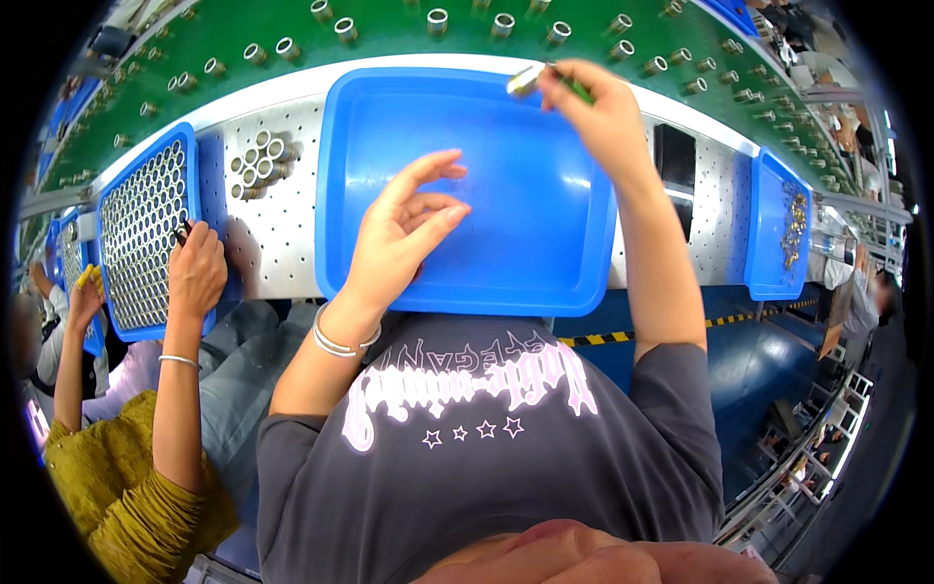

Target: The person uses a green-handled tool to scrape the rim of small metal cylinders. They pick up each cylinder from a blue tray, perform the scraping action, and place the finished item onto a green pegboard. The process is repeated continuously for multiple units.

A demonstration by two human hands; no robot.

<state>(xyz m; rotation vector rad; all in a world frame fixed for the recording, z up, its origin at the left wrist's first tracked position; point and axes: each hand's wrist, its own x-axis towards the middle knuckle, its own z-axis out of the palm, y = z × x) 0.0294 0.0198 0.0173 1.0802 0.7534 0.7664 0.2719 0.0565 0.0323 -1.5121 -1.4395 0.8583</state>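
Observation:
My right hand [598, 102] is raised over the far right corner of a blue tray [467, 292], closed around a slim green-handled tool [574, 88]. At its fingertips is a short metal sleeve [524, 81]; whether the tool or the fingers carry it, I cannot make out. Over the left half of the same tray hovers my left hand [409, 219], its fingers apart and slightly curled, with nothing in it. The tray's floor shows bare blue plastic.
Metal sleeves [437, 21] stand spread over the green conveyor belt [389, 39] beyond the tray. Several more [258, 161] cluster left of it. A co-worker's hand [197, 268] holds a black tool by a sleeve-filled tray [146, 234]. Rightward are a black box [674, 156] and a small-parts tray [764, 234].

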